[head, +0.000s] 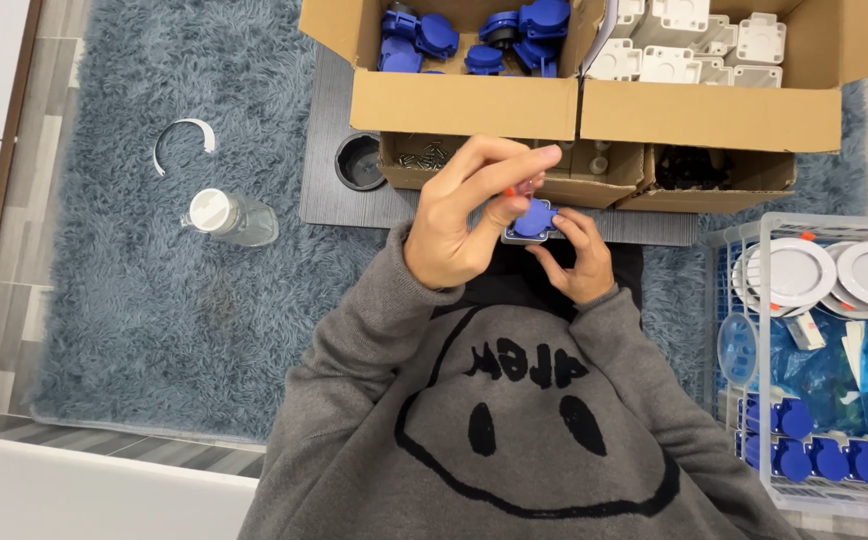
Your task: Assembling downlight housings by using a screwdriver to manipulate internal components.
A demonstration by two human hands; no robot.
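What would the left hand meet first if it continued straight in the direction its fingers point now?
Probably the small open box of light parts just beyond the left hand; depth is unclear from above.

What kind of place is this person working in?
Probably a room at home used for small assembly work: a fluffy blue-grey rug, cardboard boxes of blue and white parts, and a plastic crate of finished pieces.

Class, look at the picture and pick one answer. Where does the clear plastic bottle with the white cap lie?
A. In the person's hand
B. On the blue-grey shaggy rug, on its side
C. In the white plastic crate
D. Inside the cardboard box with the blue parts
B: the clear bottle lies on its side on the shaggy rug, apart from the cardboard box, the white crate and both hands.
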